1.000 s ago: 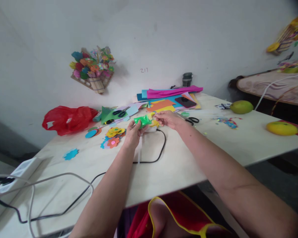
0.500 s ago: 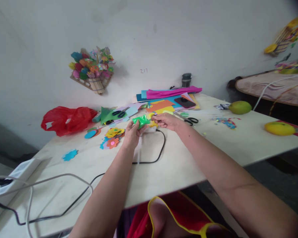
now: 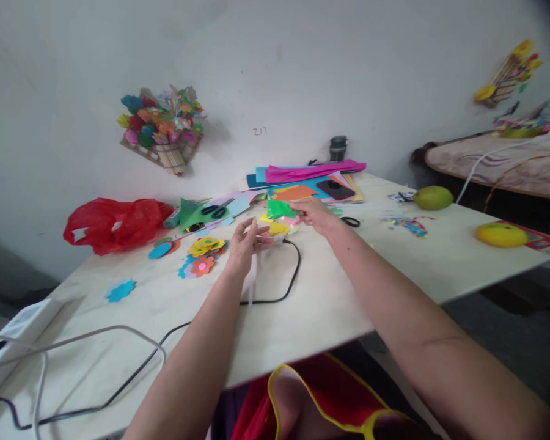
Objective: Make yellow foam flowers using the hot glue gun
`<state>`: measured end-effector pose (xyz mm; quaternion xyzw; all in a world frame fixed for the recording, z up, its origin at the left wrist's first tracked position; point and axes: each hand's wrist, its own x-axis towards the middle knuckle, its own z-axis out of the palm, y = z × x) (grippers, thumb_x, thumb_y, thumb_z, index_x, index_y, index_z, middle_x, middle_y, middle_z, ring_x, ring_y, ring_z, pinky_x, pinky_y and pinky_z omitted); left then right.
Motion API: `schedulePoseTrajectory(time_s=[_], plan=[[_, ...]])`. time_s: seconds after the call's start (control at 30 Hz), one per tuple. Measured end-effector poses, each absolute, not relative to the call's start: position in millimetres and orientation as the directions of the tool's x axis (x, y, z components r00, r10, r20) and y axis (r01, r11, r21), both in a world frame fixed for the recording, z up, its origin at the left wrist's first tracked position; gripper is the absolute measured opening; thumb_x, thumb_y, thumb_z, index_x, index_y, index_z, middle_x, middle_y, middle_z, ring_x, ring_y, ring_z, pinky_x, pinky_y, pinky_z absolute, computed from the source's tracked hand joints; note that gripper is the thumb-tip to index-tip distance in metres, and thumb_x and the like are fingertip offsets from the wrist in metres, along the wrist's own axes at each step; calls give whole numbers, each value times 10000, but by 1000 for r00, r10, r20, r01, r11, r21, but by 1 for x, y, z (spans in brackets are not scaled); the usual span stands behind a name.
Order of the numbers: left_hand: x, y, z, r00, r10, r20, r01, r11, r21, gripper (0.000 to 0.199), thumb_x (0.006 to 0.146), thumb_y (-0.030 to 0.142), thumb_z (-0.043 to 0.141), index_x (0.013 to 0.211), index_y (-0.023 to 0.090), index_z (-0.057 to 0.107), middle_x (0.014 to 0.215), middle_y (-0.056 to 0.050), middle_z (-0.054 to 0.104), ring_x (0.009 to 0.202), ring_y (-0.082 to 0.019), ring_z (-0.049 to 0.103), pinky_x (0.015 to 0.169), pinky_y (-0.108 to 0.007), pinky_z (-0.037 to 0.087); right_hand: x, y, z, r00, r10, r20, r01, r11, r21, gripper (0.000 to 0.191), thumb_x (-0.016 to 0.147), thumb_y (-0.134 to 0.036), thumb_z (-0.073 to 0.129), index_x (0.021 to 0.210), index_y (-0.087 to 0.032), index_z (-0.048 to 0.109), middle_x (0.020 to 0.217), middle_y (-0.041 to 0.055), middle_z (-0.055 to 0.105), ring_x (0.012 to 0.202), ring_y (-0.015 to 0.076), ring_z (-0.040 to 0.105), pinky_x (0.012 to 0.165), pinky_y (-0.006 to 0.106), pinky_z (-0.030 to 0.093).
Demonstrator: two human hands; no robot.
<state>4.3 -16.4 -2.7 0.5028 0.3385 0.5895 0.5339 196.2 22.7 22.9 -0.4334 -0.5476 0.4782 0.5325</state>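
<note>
My right hand pinches a shiny green plastic packet by its right end, above the middle of the table. My left hand hovers just to the left and lower, fingers apart and holding nothing. Close by its fingertips is a white device with a black cord, mostly covered by small yellow and pink pieces. A pale translucent stick extends down beside my left wrist; whether it joins the device I cannot tell.
Left of my hands lie paper flowers, scissors and a red plastic bag. Behind are coloured sheets and a phone. More scissors and two mangoes are to the right. Cables cross the front left.
The green packet has passed from my left hand to my right and moved to the right. My left hand has let go and its fingers have spread. The view has shifted slightly.
</note>
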Motion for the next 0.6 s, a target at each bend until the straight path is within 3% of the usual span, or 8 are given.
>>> schedulePoseTrajectory(time_s=[0.07,0.13,0.27,0.33,0.4,0.5,0.6], plan=[[3,-16,-3,12,968,249,-249,-239,939,493,682,462,645,1035,178,450,826,-92,679,566,-152,640,538,-267,512,212,32,17,130,975,183,79,173,-982,244,669,-330,623,555,-176,471,414,-74,326,364,47,237,365,208,159],[2,-16,-3,-42,966,255,-223,-258,940,487,679,468,643,1021,172,462,804,-91,683,542,-146,631,527,-259,503,226,41,9,265,951,158,288,78,-954,242,671,-348,614,556,-180,483,404,-62,341,377,69,298,371,215,196],[0,-15,-3,-73,966,247,-204,-257,945,491,666,473,648,1009,169,471,775,-83,683,523,-145,625,524,-256,491,246,53,-3,304,935,184,746,-113,-657,250,630,-389,650,635,-147,588,609,70,592,656,186,568,527,245,372],[0,-16,-3,-79,966,245,-195,-256,947,494,665,477,646,1008,167,473,766,-81,682,516,-144,623,517,-251,483,249,58,-4,358,907,222,778,-158,-608,219,676,-336,611,728,-123,626,766,146,641,797,242,595,615,278,405],[-1,-16,-3,-84,966,243,-190,-255,948,498,661,482,646,1005,164,477,757,-78,680,509,-144,619,511,-247,478,250,60,-3,369,900,233,751,-141,-645,147,696,-233,577,755,-113,637,775,161,646,795,245,602,634,290,414],[-1,-16,-3,-84,964,251,-185,-263,947,500,658,488,646,1000,161,485,748,-77,676,506,-146,618,511,-250,479,243,60,-2,293,935,199,638,-37,-769,85,704,-179,556,682,-131,622,574,74,598,551,168,556,525,263,399],[-2,-16,-3,-87,963,254,-178,-266,947,498,660,490,644,998,159,488,742,-79,675,496,-143,612,511,-253,480,230,54,-2,188,964,189,534,61,-843,224,770,-278,516,607,-142,588,465,15,523,379,93,418,425,228,337]])
